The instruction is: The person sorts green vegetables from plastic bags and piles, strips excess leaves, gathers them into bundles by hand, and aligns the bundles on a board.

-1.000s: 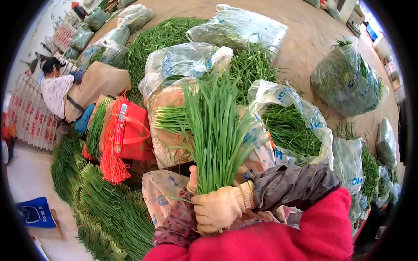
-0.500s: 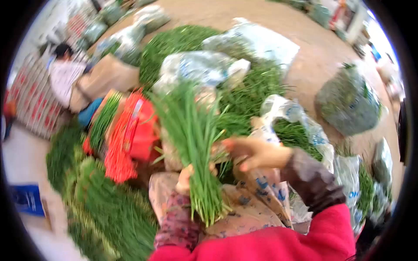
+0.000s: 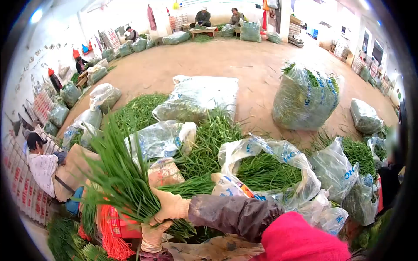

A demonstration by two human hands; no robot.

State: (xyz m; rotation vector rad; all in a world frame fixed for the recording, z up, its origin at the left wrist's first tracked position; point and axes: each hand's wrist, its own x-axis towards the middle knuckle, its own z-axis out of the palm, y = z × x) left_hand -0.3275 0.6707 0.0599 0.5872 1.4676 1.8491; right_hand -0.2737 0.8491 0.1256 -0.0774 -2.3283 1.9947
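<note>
On my feed the right hand [image 3: 172,207] is closed around the leafy bundle [image 3: 128,182], near left. Left hand [image 3: 152,237] grips it just below; I can't make out all its fingers. Left sleeve [image 3: 156,255] is cut off at the near edge. Leaves hide part of the red box [image 3: 126,228]. Dark shape [image 3: 392,185], right: can't identify.

The green bunch [image 3: 126,180] hides the fingertips of the right grip [image 3: 170,206] and part of the red box [image 3: 127,229]. The bottom edge cuts off the left sleeve [image 3: 156,255]. Whatever the far seated person [image 3: 203,18] handles is too small to tell; a pale shape [image 3: 393,141] at right is blurred.
</note>
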